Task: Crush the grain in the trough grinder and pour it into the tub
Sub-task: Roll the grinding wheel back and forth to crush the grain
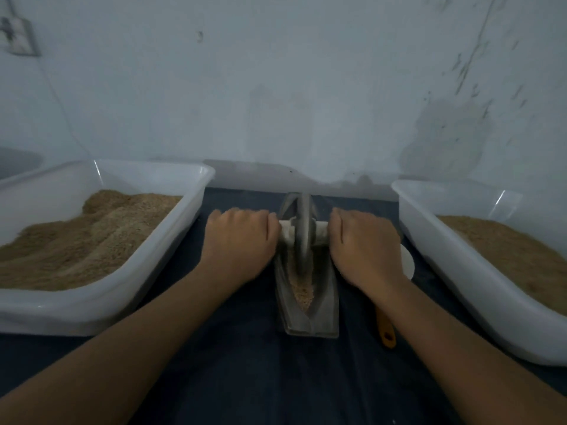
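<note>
At the counter's left edge a white tub (171, 240) holds crushed brown grain (92, 237). The left hand (242, 240) curls round the left end of the pale axle (287, 233). Between the hands, the metal wheel (303, 234) stands upright in the trough grinder (306, 302) at mid-counter, grain inside. The right hand (363, 243) curls round the axle's right end. A second tub (445, 256) sits at the right edge.
</note>
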`<state>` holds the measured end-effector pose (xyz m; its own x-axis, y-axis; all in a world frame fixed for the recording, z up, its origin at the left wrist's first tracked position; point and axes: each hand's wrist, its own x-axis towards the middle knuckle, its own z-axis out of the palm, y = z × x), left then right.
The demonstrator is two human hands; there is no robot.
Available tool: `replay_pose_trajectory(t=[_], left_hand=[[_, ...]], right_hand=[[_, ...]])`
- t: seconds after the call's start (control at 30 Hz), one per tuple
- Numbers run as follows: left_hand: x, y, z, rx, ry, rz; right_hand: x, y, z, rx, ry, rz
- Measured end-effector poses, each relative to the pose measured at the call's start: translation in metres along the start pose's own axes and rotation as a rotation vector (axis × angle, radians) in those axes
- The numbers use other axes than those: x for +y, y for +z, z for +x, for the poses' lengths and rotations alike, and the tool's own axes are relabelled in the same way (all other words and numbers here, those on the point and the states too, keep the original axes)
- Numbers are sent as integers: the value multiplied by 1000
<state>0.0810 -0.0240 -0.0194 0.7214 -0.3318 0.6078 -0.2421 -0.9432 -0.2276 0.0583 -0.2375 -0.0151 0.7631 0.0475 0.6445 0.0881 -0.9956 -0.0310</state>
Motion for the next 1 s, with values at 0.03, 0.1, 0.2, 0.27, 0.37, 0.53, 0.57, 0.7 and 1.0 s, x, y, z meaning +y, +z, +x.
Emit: replay_pose_trajectory(t=[0.03, 0.1, 0.2, 0.27, 0.37, 0.53, 0.57, 0.7, 1.0], left_hand=[[0, -3, -10, 18, -20, -38], [0, -11, -26, 52, -50, -151], [-2, -20, -44, 65, -51, -262], [-2, -18, -48, 83, -47, -290], [-3, -11, -38, 118, -26, -252], [-3, 10, 8, 42, 63, 55], [-3, 14, 17, 12, 69, 89], [-6, 23, 54, -85, 87, 103], [-3, 16, 31, -35, 79, 92]], right_hand=[[-1, -4, -9, 43, 0, 58], [-3, -12, -24, 77, -17, 114], [-7, -21, -37, 73, -39, 94], [-8, -23, -38, 84, -56, 83], [-2, -18, -25, 31, -78, 84], [4, 3, 8, -61, -50, -12], [5, 7, 16, -90, -47, -32], [14, 23, 50, -266, 5, -65], [7, 11, 26, -139, -64, -100]])
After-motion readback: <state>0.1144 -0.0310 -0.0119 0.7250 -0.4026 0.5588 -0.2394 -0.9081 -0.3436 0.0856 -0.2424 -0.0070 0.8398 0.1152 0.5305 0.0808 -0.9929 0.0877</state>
